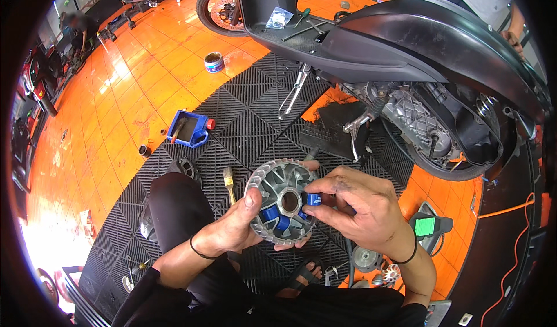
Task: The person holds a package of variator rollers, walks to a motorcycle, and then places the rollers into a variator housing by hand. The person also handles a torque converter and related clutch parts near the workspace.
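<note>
My left hand (243,217) grips a round silver finned metal pulley housing (272,185) by its left edge, some fingers wrapped underneath. Its center has a hollow bore, and blue cylindrical pieces (271,213) sit in pockets at its lower half. My right hand (357,208) pinches a small blue cylindrical roller (314,199) between thumb and index finger over the right side of the housing. Behind my left hand a paint brush (228,180) lies on the black slatted mat (238,106).
A scooter (418,48) with exposed engine case stands ahead on orange tiles. A blue cut container (180,129), round tub (214,66), metal parts (367,259) and orange cord (510,240) lie around me. Another person (75,34) is far left; someone's arm (515,28) shows top right.
</note>
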A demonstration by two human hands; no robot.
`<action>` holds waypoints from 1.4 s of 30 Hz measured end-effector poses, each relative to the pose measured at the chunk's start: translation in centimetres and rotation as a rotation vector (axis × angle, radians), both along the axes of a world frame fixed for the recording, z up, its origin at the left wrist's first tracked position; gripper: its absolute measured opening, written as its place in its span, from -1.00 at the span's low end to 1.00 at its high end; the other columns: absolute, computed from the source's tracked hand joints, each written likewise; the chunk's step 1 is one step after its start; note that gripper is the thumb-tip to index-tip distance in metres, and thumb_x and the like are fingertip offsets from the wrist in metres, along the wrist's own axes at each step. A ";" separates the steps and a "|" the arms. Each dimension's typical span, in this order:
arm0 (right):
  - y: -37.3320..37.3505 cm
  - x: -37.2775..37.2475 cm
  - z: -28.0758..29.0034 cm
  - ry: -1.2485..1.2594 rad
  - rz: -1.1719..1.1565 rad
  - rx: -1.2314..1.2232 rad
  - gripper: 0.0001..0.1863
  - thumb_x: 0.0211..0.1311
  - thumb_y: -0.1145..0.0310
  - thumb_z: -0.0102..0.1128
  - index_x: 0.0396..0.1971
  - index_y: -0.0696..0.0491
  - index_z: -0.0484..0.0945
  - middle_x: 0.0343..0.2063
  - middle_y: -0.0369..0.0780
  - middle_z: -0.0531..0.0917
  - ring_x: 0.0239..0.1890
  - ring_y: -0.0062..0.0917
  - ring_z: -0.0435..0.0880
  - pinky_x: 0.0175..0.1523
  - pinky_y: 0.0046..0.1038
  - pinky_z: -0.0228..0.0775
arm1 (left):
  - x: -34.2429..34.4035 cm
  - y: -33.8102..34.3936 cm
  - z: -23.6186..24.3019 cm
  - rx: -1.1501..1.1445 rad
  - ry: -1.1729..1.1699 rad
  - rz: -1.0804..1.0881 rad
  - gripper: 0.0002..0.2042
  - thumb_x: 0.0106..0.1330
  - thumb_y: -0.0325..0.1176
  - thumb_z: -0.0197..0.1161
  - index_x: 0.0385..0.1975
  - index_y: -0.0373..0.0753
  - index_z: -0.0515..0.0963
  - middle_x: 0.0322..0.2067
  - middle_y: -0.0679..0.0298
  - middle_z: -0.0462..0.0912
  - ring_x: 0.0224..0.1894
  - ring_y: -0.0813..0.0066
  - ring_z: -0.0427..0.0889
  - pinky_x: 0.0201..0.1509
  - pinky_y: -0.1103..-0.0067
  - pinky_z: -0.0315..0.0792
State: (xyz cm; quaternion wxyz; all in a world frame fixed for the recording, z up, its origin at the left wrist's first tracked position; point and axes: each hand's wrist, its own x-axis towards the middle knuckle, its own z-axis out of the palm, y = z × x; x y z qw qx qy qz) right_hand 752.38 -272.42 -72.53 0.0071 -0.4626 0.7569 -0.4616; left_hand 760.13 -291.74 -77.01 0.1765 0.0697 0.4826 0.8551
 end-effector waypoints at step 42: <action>1.8 -5.9 -8.8 -1.247 -0.437 -0.558 -0.79 0.38 0.52 0.06 -0.05 0.23 0.50 -0.20 -0.22 0.58 -0.23 -0.58 0.51 -0.10 -0.50 0.40 | -0.7 0.0 -1.0 0.337 -0.204 0.117 0.03 0.28 0.53 -0.21 0.39 -0.43 0.17 0.35 -0.36 0.17 0.22 -0.38 0.43 0.04 -0.08 0.57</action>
